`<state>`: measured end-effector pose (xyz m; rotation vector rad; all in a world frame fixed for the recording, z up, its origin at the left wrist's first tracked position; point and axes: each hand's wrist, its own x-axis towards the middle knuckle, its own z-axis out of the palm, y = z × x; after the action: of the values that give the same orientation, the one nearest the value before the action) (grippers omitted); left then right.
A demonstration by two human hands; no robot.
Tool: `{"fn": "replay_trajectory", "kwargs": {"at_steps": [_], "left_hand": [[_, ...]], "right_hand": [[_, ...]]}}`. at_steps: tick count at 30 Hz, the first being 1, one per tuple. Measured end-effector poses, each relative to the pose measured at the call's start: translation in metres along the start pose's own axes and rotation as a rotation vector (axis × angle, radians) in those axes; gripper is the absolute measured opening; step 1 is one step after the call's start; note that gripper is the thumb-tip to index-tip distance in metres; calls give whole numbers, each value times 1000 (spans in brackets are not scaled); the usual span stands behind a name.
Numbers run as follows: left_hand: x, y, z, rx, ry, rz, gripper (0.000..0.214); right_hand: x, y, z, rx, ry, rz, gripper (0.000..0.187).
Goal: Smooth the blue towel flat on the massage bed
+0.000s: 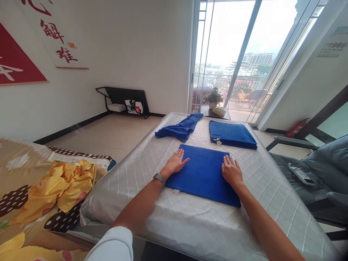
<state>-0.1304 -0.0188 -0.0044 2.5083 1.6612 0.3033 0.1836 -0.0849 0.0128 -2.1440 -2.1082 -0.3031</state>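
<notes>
A blue cloth (203, 175), which looks like a towel, lies flat as a rectangle on the quilted silver mattress (130, 185). My left hand (176, 162) rests on its left edge, fingers stretched out and palm down. On the opposite edge my right hand (231, 169) lies flat too, its fingers extended forward. A small white tag (176, 192) sticks out at the cloth's near left. Behind it on the right is a neat stack of folded blue cloths (232, 134), also with white tags. A crumpled blue cloth (181, 127) lies farther back on the left.
Patterned bedding with a bunched yellow cloth (62, 181) lies to the left. A grey armchair (323, 170) holding a power strip (301, 174) stands at the right. Beyond the mattress are a small table with a potted plant (214, 98) and a sliding glass door.
</notes>
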Motion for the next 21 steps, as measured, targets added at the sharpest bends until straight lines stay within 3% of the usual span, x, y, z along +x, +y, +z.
{"fn": "replay_trajectory", "kwargs": {"at_steps": [7,10,13,16,21], "left_hand": [[-1,4,-1,31,9,-33,86],[-3,7,-6,64,40,-86,87],[-7,18,-11,87,75,-54,83],[-12,49,-12,50,35,129,81],[-14,134,5,-5,11,471,81]], "right_hand": [[-34,-1,-1,52,-179,22,67],[-41,-1,3,83,-204,46,67],[-41,-1,6,93,-198,51,66],[-40,-2,6,90,-197,46,65],[-42,-1,6,81,-179,33,64]]}}
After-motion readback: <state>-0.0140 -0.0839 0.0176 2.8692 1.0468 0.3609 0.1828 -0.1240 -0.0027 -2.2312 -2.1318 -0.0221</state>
